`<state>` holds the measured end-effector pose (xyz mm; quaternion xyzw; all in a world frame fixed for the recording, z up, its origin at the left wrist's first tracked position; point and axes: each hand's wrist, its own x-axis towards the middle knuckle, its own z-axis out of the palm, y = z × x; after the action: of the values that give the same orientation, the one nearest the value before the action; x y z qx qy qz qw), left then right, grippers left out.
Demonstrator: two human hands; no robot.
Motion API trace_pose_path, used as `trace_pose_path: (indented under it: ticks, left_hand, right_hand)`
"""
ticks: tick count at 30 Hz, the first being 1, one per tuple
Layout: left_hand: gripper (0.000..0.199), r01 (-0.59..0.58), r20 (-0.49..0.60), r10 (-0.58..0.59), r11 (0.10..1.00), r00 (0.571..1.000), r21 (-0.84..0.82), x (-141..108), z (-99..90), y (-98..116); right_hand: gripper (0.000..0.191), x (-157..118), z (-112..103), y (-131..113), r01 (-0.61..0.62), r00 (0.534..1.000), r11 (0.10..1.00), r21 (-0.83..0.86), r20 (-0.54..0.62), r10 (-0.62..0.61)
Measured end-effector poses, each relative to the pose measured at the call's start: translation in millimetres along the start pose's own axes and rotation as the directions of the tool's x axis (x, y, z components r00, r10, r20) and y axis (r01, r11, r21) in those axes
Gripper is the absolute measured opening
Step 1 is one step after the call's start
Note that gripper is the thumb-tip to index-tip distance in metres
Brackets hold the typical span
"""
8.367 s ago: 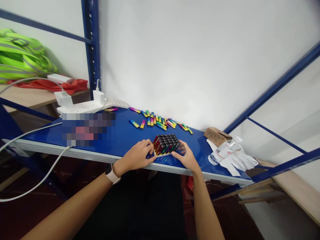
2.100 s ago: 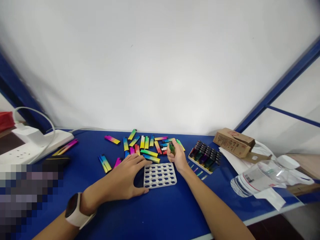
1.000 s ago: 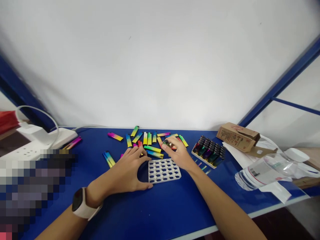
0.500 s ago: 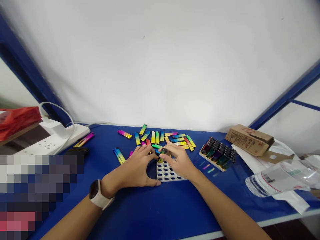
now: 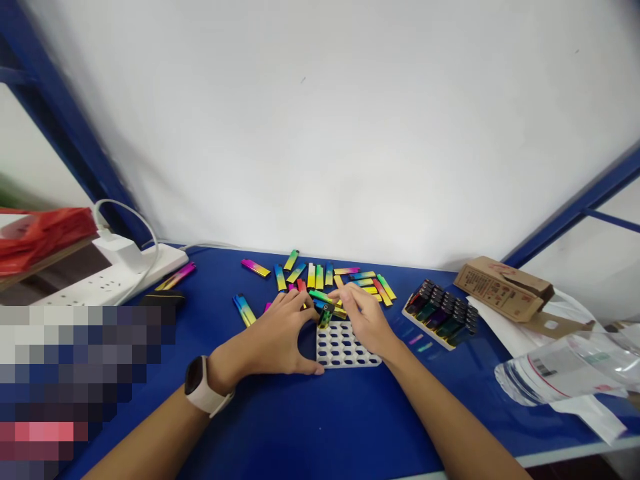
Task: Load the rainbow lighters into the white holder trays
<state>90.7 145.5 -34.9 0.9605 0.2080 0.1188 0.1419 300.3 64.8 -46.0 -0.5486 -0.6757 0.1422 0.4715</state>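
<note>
A white tray with rows of holes (image 5: 349, 345) lies flat in front of me. One lighter with a dark top (image 5: 326, 316) stands upright in its far left corner. My left hand (image 5: 280, 330) spans the tray's left side, thumb at the near corner and fingers curled at the far corner beside that lighter. Over the tray's far right part is my right hand (image 5: 365, 319), holding nothing, with its index finger stretched toward the loose lighters. Several shiny multicoloured lighters (image 5: 319, 277) lie scattered beyond both hands, some partly hidden by the fingers.
A second tray filled with upright lighters (image 5: 440, 310) stands to the right. Past it are a cardboard box (image 5: 505, 287), white paper and a clear plastic bottle (image 5: 545, 367). A white power strip (image 5: 107, 283) with a plugged-in charger is at left. A white wall rises behind the blue table (image 5: 320, 427).
My right hand has let go of the upright lighter in the corner and moved slightly away, its index finger now extended. My left hand keeps its place at the tray. The view has shifted slightly.
</note>
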Motion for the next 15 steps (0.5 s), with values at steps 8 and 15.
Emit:
trace_pose_path:
  ticks: [8, 15]
  left_hand:
    - [0.074, -0.035, 0.003, 0.035, 0.999, 0.999, 0.018, -1, -4.5, 0]
    - [0.074, -0.040, -0.005, 0.040, 0.999, 0.999, 0.022, -1, -4.2, 0]
  right_hand:
    - [0.008, 9, 7, 20, -0.012, 0.990, 0.931, -0.365, 0.128, 0.063]
    - [0.014, 6, -1, 9, 0.163, 0.965, 0.818, -0.552, 0.263, -0.015]
